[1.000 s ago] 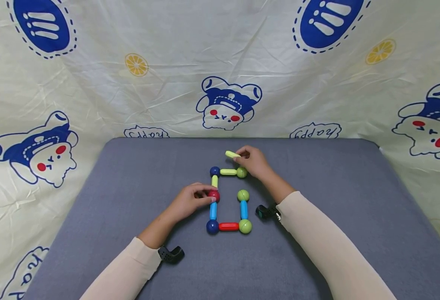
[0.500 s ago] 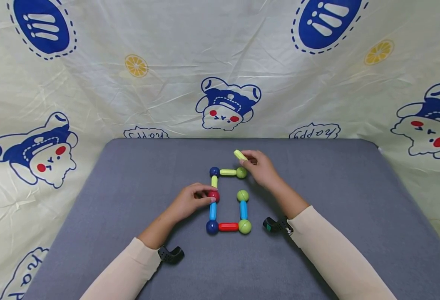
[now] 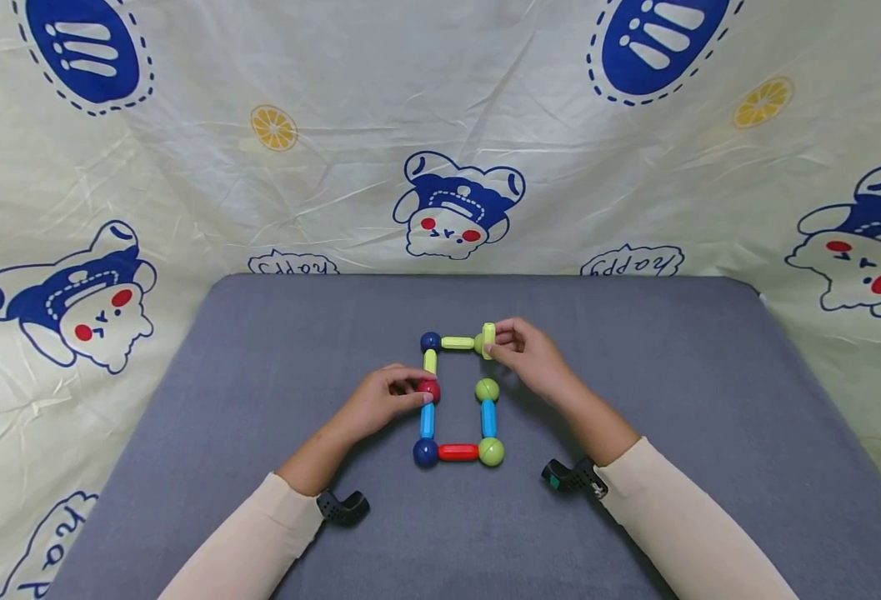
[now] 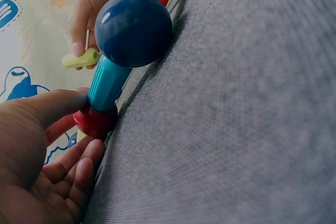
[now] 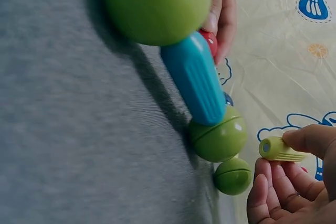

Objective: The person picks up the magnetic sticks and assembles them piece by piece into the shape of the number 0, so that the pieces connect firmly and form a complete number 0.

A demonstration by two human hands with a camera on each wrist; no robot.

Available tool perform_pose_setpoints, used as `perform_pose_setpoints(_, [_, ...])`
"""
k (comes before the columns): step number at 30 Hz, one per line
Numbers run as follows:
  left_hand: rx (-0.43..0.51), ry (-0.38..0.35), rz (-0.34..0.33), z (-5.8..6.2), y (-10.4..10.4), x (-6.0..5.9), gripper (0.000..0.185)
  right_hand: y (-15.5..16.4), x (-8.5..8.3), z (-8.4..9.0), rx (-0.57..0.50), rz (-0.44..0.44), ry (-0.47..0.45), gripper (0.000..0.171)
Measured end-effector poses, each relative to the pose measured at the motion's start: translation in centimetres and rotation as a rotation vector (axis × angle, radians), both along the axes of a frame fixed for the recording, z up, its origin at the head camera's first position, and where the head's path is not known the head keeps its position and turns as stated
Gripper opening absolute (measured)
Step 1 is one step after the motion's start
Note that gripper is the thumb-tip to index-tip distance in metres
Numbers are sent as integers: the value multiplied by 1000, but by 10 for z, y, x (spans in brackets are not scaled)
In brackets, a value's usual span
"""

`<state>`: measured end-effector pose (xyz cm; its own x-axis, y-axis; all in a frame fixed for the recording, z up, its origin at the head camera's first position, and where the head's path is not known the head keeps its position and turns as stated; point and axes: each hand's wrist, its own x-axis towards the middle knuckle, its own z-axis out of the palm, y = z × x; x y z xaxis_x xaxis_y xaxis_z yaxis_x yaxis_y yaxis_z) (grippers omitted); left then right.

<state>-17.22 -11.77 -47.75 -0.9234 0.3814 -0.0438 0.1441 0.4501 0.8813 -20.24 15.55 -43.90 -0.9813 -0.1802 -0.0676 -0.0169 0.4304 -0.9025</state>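
My left hand (image 3: 376,404) pinches the red ball (image 3: 431,390) on the left side of a flat figure of magnetic balls and rods. Between thumb and fingers, my right hand (image 3: 533,354) holds a loose yellow magnetic rod (image 3: 488,340); its round end shows in the right wrist view. In the head view this rod overlaps the upper green ball (image 3: 478,343). Below it, another green ball (image 3: 488,389) tops a blue rod (image 3: 488,419), with a gap between the two green balls. A yellow rod (image 3: 458,342) joins the upper green ball to a dark blue ball (image 3: 430,341).
A red rod (image 3: 458,452) links the lower dark blue ball (image 3: 426,452) and the lower green ball (image 3: 491,452). The grey table (image 3: 297,333) ends at a printed cloth backdrop (image 3: 350,200). Both wrists wear black devices, such as the right one (image 3: 573,477).
My right hand has drawn nearer with the yellow rod, which has turned from lying crosswise to pointing toward and away from me. My left hand stays on the red ball.
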Motion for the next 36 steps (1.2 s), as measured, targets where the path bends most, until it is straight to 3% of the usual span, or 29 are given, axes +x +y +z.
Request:
perform_pose_setpoints(14, [1,8,8,-1,1,0,29,4,11,-16,37,32,-48,32])
perform_pose_setpoints(36, [-20,4,21,0,1,0,29,1,14,-19,117,-2,-40,37])
